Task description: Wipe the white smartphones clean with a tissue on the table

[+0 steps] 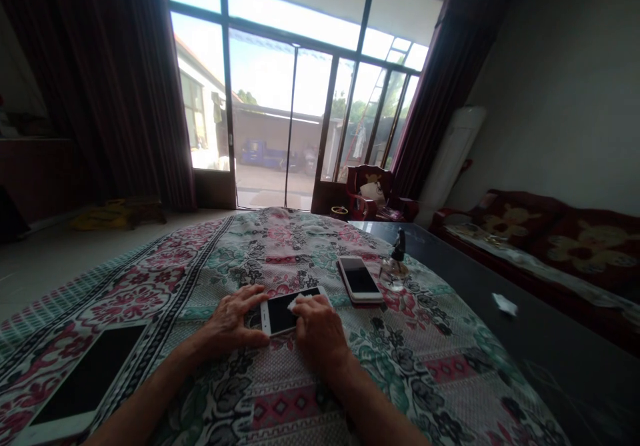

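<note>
White tablet (pixel 90 376) — lower left | left fingers (pixel 251 299) spread around phone's (pixel 280 318) end | right fingers (pixel 306 306) pinching white wad (pixel 295 300) — on screen

White phone (pixel 281 315), face up on patterned cloth (pixel 285 383), screen dark, crumpled white tissue (pixel 294 304) against the glass

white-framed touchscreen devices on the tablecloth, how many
3: tablet at lower left, smartphone under the right hand, second smartphone beside the spray bottle; another may be hidden beneath the last phone.
</note>
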Demonstrator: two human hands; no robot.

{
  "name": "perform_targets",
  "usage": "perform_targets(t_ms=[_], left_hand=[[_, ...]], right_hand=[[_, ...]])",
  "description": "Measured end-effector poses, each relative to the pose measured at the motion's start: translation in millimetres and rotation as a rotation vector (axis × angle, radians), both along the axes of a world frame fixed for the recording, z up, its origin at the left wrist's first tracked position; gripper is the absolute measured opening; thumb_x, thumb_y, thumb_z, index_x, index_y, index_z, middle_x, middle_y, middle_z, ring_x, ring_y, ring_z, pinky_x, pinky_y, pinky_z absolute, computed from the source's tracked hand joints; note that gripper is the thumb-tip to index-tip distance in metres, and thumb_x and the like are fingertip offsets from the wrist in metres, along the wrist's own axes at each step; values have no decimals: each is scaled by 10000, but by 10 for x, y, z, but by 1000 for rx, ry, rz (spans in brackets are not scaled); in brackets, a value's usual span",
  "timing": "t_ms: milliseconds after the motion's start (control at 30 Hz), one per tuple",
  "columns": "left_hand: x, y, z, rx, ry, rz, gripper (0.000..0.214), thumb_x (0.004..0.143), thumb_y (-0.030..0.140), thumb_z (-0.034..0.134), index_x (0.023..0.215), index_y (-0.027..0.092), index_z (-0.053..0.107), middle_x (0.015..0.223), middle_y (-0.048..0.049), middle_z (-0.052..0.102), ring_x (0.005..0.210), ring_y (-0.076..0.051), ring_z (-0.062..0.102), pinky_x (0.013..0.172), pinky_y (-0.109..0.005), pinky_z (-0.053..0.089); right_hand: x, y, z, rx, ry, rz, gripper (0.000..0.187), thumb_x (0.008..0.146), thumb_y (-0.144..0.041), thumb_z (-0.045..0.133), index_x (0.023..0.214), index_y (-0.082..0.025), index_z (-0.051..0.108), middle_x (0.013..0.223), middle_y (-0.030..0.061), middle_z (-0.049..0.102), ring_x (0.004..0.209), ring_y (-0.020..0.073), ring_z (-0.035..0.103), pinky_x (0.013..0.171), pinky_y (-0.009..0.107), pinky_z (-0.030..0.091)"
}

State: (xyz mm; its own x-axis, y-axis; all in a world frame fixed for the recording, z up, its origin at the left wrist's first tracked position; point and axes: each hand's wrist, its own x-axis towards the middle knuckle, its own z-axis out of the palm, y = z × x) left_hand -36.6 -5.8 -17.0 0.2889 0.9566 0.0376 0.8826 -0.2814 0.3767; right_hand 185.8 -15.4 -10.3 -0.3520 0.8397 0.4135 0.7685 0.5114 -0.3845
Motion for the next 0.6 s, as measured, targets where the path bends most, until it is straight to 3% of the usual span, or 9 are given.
perform_targets(t_ms=[100, 200, 367, 500, 600], left_hand=[[6, -11, 17, -7, -5, 1, 801, 654, 583, 700, 1362, 270, 496, 1538, -58, 355, 1438, -298, 253, 1167, -430, 212], [16, -21, 41, -11, -4, 7, 814, 649, 581, 703, 1360, 243, 499, 1536, -74, 356, 1437, -301, 254, 1166, -428, 213], [24, -18, 45, 1, 1, 10, 769, 646, 573, 700, 1329, 265, 527, 1522, -67, 384, 1424, -305, 284, 1157, -435, 228], [23, -2, 30, 16, 10, 12, 758, 630, 569, 705, 1311, 277, 543, 1518, -65, 392, 1416, -311, 303, 1152, -436, 238], [25, -3, 32, 9, 11, 11, 770, 629, 555, 713, 1315, 250, 541, 1518, -82, 389, 1418, -308, 298, 1154, -430, 235]], right_hand=[[157, 127, 8, 0, -23, -161, 340, 826, -64, 450, 992, -180, 723, 1114, 41, 696, 1078, 177, 552, 978, 243, 385], [200, 150, 1, 9, -59, -200, 371, 831, -67, 441, 1087, -147, 697, 1191, 63, 665, 1135, 195, 523, 1006, 261, 371], [-11, -33, -41, 24, -95, -28, 422, 825, -102, 469, 1208, -147, 639, 1271, 61, 620, 1165, 216, 484, 1040, 293, 349], [-163, -205, -11, 15, -71, 168, 353, 811, -118, 495, 1106, -193, 672, 1216, 25, 645, 1110, 192, 502, 1022, 279, 364], [-172, -224, 11, 0, -56, 207, 309, 805, -110, 493, 1015, -213, 696, 1142, 1, 673, 1050, 179, 525, 991, 267, 384]])
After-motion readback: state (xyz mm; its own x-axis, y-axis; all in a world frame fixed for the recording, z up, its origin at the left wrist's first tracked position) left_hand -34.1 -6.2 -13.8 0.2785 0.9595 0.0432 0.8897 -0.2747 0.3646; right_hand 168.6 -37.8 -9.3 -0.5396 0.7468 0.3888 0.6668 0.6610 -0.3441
